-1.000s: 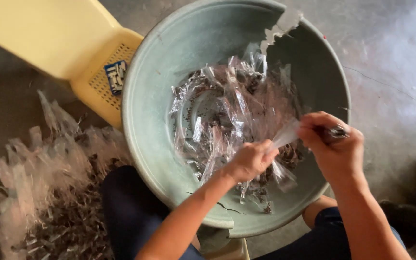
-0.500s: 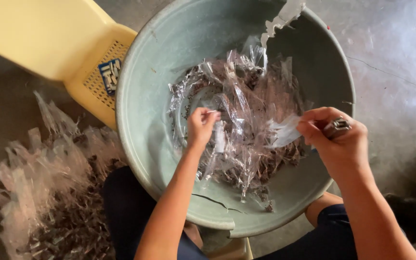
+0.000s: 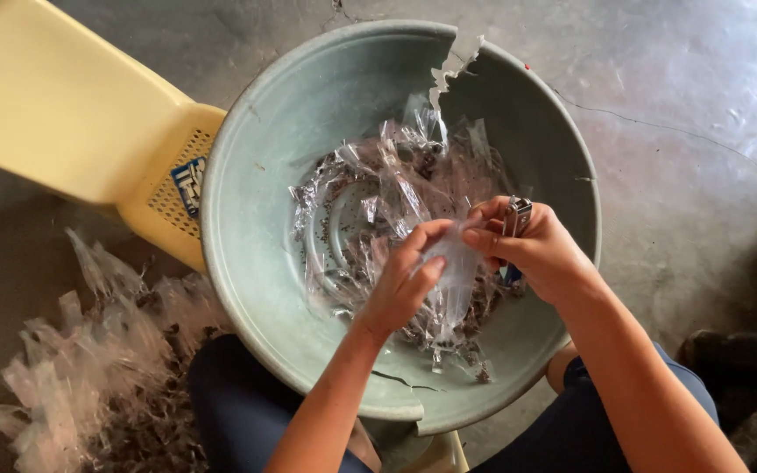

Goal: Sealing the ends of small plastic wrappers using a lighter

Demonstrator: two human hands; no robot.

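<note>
Seen from above, a left hand (image 3: 405,285) and right hand (image 3: 532,250) meet over a cracked grey-green basin (image 3: 256,254), both grips pinched on one small clear plastic bag (image 3: 456,271). The right hand also clasps what looks like a small metal clipper (image 3: 516,215); it is partly hidden. More crumpled bags (image 3: 378,201) lie in the basin. The thin film could tear or slip if pulled unevenly. A yellow plastic chair (image 3: 72,123) and a heap of bags (image 3: 89,377) sit on a bare concrete floor (image 3: 685,131).
</note>
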